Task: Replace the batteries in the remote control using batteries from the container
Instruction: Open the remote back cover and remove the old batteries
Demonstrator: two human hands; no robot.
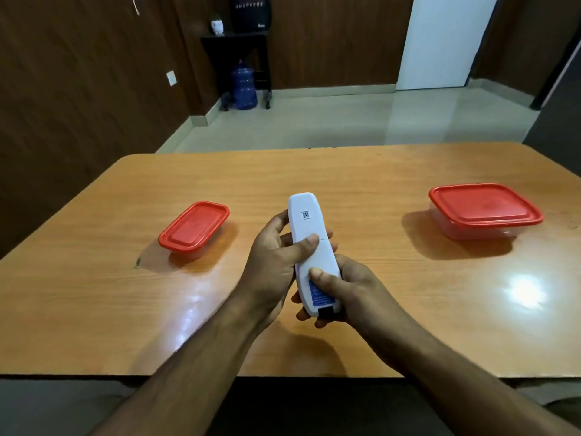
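Remote control (309,243): white, held back side up above the near middle of the table (361,177), long axis running near to far, tilted slightly left at the far end. QR sticker on far half, blue label on near half, dark slot at the near end.

Left hand (276,265): wraps the remote's left side, thumb lying across the back at the seam of the cover.

Right hand (345,287): grips the near end, thumb pressed on the back just above the blue label, fingers curled underneath.

Small container (195,229): red lid on, table left, well apart from the hands.

Large container (484,210): red lid on, clear walls, table right, farther off. Contents of both not visible.
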